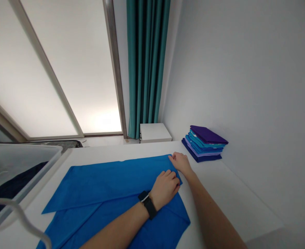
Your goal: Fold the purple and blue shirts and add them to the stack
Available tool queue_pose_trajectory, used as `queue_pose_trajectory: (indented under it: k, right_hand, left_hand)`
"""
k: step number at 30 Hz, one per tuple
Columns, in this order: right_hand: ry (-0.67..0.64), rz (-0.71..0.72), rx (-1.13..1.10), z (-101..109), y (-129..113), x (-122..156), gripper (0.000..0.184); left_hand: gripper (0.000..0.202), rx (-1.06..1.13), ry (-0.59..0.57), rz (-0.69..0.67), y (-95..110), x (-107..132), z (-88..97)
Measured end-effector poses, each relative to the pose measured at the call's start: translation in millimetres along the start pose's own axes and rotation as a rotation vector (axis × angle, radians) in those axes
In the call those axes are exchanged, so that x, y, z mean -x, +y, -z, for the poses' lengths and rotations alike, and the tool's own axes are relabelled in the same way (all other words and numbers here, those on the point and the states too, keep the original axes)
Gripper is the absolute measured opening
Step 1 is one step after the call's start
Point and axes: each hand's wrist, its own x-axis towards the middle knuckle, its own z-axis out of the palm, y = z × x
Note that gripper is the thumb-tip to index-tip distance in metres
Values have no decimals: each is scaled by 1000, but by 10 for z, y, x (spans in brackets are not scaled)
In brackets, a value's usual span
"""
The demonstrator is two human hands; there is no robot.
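Observation:
A blue cloth garment point(111, 180) lies partly folded on the white table, its long upper flap laid across the lower layers. Which kind of garment it is, I cannot tell. At the flap's far right corner my right hand point(181, 162) pinches the fabric between thumb and fingers. Just nearer to me, my left hand point(165, 186), with a black watch point(147, 204) at the wrist, has its fingers curled onto the flap's right end. Its fingertips are partly hidden. The garment's near part runs out of view under my left forearm.
A stack of folded cloths point(205, 143), purple, blue and lilac, stands at the right by the wall. On the left is a clear plastic bin point(51, 152) with dark cloth inside. A grey curved tube point(20, 211) crosses the lower left. A white cabinet point(155, 133) stands beyond the table point(220, 193).

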Motion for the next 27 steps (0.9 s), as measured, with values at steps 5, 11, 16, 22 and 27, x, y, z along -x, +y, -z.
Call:
queue_pose_trajectory:
  k: [5,11,16,22,27]
  right_hand:
    - [-31,31,59,-2,4,7,24]
    - [-25,25,44,-4,41,9,23]
    - [-1,29,10,0,68,18,23]
    - [26,36,-17,-9,81,23,23]
    - [49,37,-9,-22,80,37,23]
  left_hand:
    - [15,-2,7,-18,7,2,-9]
    - [19,-19,-4,-42,29,15,42]
    - [21,-30,0,-65,45,27,76]
    - [21,-43,-11,-95,42,37,114]
    - [23,-28,-15,-88,29,17,154]
